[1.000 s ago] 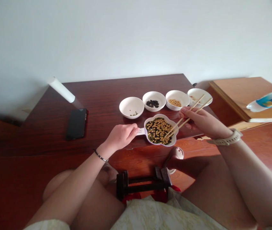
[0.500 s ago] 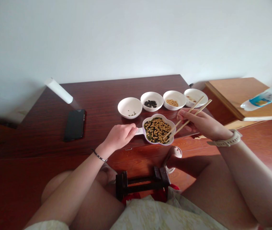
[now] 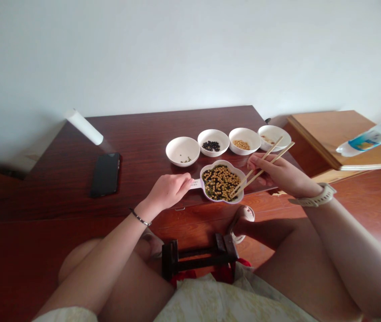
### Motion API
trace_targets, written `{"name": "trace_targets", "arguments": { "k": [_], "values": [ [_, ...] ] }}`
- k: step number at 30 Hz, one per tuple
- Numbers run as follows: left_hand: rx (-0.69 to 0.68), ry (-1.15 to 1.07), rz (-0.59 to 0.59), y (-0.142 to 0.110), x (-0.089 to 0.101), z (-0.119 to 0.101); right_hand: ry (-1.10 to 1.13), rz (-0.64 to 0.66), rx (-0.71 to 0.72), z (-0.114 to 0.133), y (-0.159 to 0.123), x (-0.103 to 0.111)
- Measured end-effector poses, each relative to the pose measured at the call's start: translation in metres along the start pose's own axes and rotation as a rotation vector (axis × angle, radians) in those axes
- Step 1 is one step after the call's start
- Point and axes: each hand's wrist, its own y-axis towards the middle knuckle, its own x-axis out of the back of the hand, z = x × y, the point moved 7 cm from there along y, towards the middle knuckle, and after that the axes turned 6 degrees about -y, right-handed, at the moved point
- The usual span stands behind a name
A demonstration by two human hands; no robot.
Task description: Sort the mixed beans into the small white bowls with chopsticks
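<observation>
My left hand (image 3: 170, 190) grips the short handle of a white, flower-shaped bowl (image 3: 205, 197) with a lilac rim, at the table's near edge. Mixed beans (image 3: 222, 180), yellow, black and green, spread over its inside. In my right hand (image 3: 274, 172) is a pair of light wooden chopsticks (image 3: 271, 160), their tips down among the beans at the bowl's right side. Behind stand several round white bowls in a row: one with a few green beans (image 3: 183, 152), one with black beans (image 3: 213, 143), one with yellow beans (image 3: 244, 141), and one with a few pale and brownish pieces (image 3: 274, 136).
The dark wooden table (image 3: 143, 134) stands against a white wall. On its left are a black phone (image 3: 105, 174) and a white cylinder (image 3: 85, 127). To the right, a clear bottle (image 3: 371, 136) rests on a lighter wooden cabinet (image 3: 328, 129). A dark stool (image 3: 199, 259) shows between my legs.
Almost nothing differs. My right hand and the upper ends of the chopsticks have shifted slightly left and down; my left hand keeps its hold on the handle.
</observation>
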Motion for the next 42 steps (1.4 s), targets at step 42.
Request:
{"name": "trace_targets", "arguments": {
  "k": [42],
  "values": [
    [0.013,-0.011,-0.009,0.000,-0.001,0.001,0.372,-0.566,0.391,0.020,0.024,0.082]
  ]
}}
